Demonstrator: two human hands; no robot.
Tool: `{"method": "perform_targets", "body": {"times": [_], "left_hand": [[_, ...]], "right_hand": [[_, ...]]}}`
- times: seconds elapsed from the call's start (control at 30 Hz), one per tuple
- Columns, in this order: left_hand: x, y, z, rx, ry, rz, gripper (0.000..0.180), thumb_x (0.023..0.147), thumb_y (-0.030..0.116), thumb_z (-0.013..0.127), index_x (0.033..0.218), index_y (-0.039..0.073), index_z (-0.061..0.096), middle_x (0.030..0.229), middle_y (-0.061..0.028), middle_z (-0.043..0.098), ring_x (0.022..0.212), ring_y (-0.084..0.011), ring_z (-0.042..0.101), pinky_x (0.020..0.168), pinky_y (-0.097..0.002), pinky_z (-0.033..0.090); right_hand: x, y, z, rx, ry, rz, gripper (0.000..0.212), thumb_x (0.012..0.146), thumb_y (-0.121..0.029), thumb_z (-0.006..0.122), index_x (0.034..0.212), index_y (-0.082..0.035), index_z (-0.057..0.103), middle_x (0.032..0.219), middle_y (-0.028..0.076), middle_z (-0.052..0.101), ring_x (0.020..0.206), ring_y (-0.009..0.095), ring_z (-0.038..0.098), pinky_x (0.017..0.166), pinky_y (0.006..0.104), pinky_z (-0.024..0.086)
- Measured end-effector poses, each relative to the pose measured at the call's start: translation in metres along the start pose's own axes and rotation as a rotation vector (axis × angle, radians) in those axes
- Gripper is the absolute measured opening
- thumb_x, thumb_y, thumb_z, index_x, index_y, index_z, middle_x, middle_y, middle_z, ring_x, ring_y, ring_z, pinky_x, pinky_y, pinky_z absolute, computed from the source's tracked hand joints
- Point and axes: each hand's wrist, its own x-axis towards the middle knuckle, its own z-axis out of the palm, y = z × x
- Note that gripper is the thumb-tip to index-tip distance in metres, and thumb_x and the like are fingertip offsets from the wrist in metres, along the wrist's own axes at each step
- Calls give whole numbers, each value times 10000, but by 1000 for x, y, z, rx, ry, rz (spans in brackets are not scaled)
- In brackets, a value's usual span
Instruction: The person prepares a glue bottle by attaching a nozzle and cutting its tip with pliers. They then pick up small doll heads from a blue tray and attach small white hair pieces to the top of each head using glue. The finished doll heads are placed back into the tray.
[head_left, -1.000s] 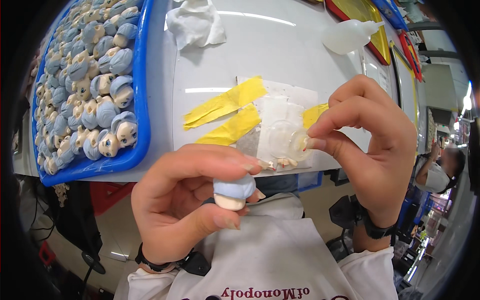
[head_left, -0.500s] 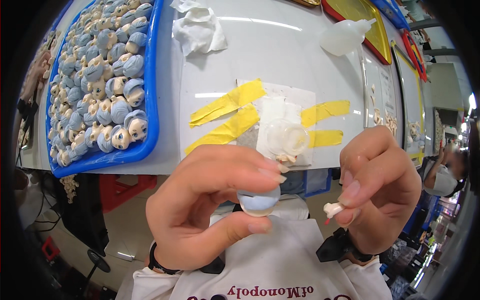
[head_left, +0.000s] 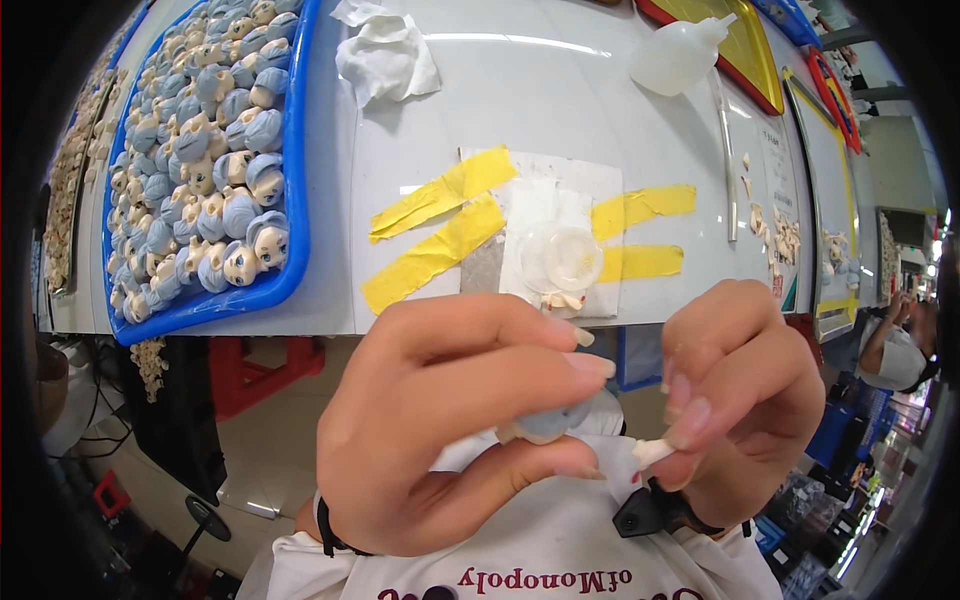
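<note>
My left hand (head_left: 430, 410) pinches a small doll head with blue hair (head_left: 548, 425) between thumb and fingers; much of the head is hidden behind them. Just to the right, my right hand (head_left: 755, 385) is closed on a tiny cream doll body part (head_left: 650, 453) with a red tip pointing down. A narrow gap separates the two pieces, both held in front of the table edge. Beyond the hands, a round clear dish (head_left: 576, 258) sits on a white pad. Beside its near rim lie more small cream pieces with red spots (head_left: 563, 301).
A blue tray (head_left: 298, 200) full of blue-haired doll heads stands at the left. Yellow tape strips (head_left: 440, 255) hold the pad. Farther back are a crumpled white cloth (head_left: 388, 60) and a translucent squeeze bottle (head_left: 675, 58). Loose cream parts (head_left: 785, 238) lie at the right.
My left hand has moved right with the doll head, which is now turned and more covered by the fingers. My right hand has shifted slightly left and down, bringing the two pieces closer.
</note>
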Motion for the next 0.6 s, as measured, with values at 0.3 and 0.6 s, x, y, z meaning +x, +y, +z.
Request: {"method": "perform_targets", "body": {"times": [0.3,0.6], "left_hand": [[4,5,6,203,78,124,381,615,160,809,890,-15,611,818,-132,558,694,-165,526,618,-228,473],[0,14,14,341,139,84,437,505,74,837,885,3,633,796,-123,568,688,-177,545,626,-247,503]], "right_hand": [[1,-4,9,-73,-56,46,214,698,-19,726,790,-96,549,794,59,486,663,108,455,568,210,359],[9,-4,12,-362,-48,-226,261,623,94,636,788,-88,547,730,51,542,627,166,472,560,264,379]]}}
